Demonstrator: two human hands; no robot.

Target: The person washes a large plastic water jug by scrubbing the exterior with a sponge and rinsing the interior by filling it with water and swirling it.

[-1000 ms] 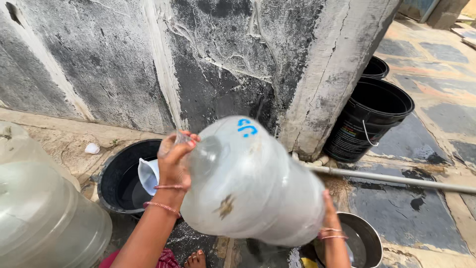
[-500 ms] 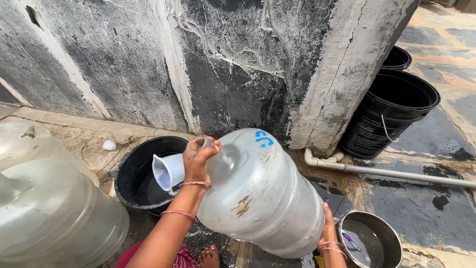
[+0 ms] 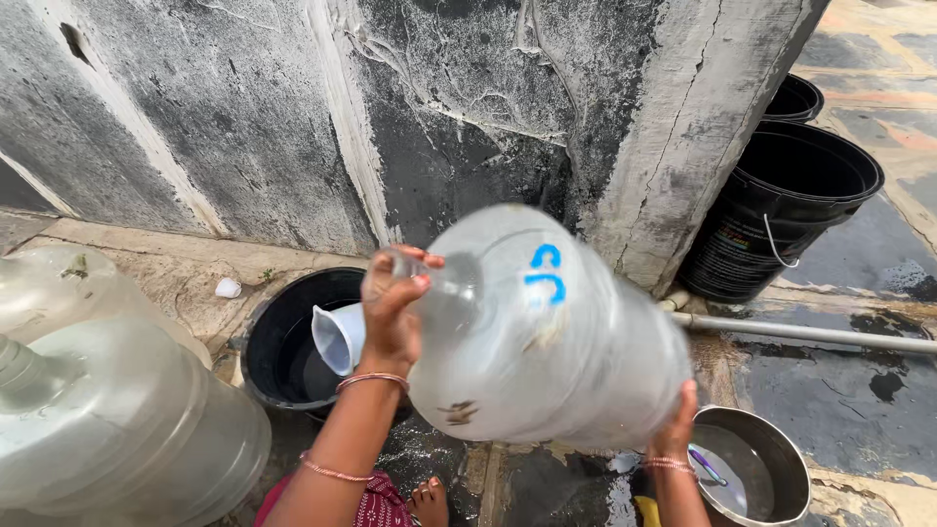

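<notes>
I hold a large clear plastic water jug (image 3: pixel 547 342) sideways in front of me, blurred by motion, with a blue mark on its shoulder. My left hand (image 3: pixel 392 304) is wrapped around the jug's neck at its mouth. My right hand (image 3: pixel 676 425) presses against the jug's base from below. The neck points left, toward a pale funnel (image 3: pixel 338 338) that rests at the edge of a black tub (image 3: pixel 283 344) on the ground.
Another big clear jug (image 3: pixel 117 420) lies at lower left. Stacked black buckets (image 3: pixel 795 195) stand by the wall corner at right, with a white pipe (image 3: pixel 810 332) along the wet floor. A metal bowl (image 3: pixel 756 473) sits at lower right. My bare foot (image 3: pixel 429 503) shows below.
The jug has shifted up and left and tilted further, now blurred. My left hand stays on the neck, my right hand on the base. The view has moved closer.
</notes>
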